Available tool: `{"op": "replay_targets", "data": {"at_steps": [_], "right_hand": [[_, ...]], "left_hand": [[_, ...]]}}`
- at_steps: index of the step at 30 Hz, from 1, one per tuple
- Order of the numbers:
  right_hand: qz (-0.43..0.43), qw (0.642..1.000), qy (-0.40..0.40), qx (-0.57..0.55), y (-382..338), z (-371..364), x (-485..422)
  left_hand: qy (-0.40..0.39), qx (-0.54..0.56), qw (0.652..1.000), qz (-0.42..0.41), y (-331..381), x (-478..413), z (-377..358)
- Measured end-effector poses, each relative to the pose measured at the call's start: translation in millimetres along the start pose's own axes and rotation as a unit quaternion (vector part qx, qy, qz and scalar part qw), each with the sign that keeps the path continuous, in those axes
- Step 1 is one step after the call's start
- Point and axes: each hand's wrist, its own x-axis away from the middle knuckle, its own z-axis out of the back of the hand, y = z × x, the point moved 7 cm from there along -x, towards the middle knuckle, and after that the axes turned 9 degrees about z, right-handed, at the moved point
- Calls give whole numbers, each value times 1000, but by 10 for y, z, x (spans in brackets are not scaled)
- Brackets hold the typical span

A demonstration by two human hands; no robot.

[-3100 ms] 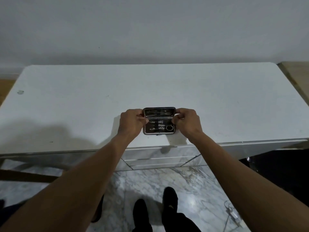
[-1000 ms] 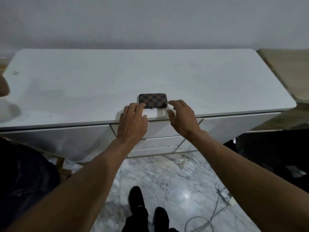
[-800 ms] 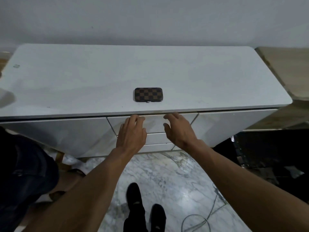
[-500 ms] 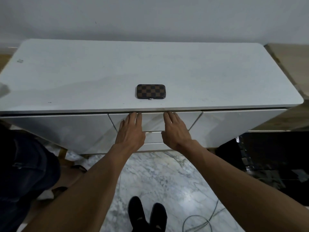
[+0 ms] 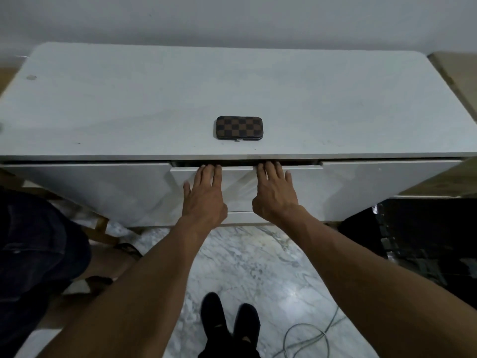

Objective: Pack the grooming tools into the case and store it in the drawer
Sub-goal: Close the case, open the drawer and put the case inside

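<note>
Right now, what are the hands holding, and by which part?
The left hand and right hand grip the drawer front by its top edge. The case lies unheld on top.

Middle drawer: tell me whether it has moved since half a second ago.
Yes. The drawer has slid slightly out toward the person: a dark gap now shows beneath the front edge of the cabinet top.
</note>
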Motion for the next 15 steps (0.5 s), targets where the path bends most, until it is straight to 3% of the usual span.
{"op": "replay_targets", "data": {"at_steps": [8,15], "right_hand": [[35,999,-32,-2,-74,-33,381],[13,997,-78,11,-189,-192,772]], "left_hand": [[-18,-56,998,3,-15,443,-17],[-70,-61,996,-3,-63,772,-99]]}}
